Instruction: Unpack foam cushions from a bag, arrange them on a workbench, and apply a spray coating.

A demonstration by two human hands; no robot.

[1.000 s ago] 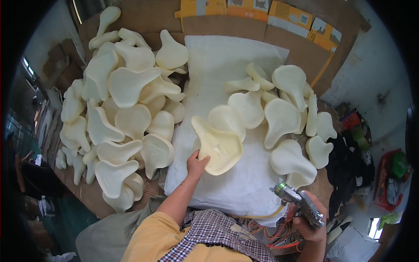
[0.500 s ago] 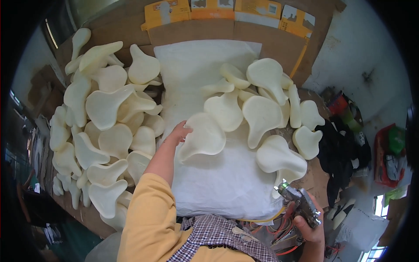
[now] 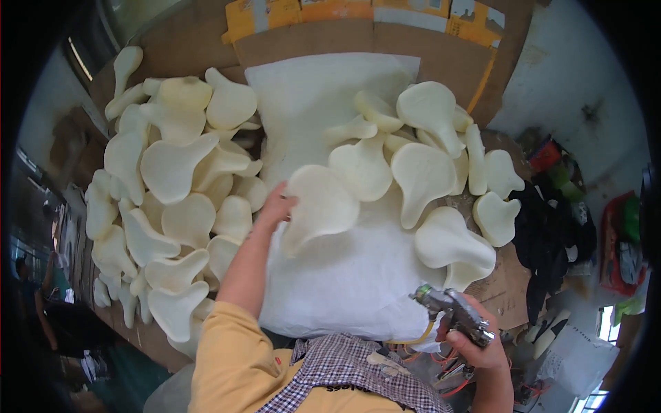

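My left hand (image 3: 277, 208) reaches up over the white padded sheet (image 3: 344, 289) and is closed on the left edge of a cream foam bicycle-saddle pad (image 3: 322, 201). The pad's broad smooth face is turned up; the fingers beneath it are hidden. Low on the right, my right hand (image 3: 478, 337) is wrapped round a metal spray gun (image 3: 453, 313), its nozzle pointing up and left toward the sheet. Between the gun and the held pad there is a gap. Close above the gun, another saddle pad (image 3: 451, 237) rests at the sheet's right edge.
Many similar saddle pads (image 3: 187, 220) are heaped on the left of the cardboard-covered bench, with a smaller group (image 3: 421, 175) on the right. Cardboard (image 3: 310, 43) stands along the back. Hoses (image 3: 454, 392) run below the gun. Dark cloth (image 3: 547, 241) hangs at the right.
The spray gun has moved left and slightly up, with its nozzle swung further left. My left hand still grips the saddle pad, which has shifted only slightly. The view has tilted a little.
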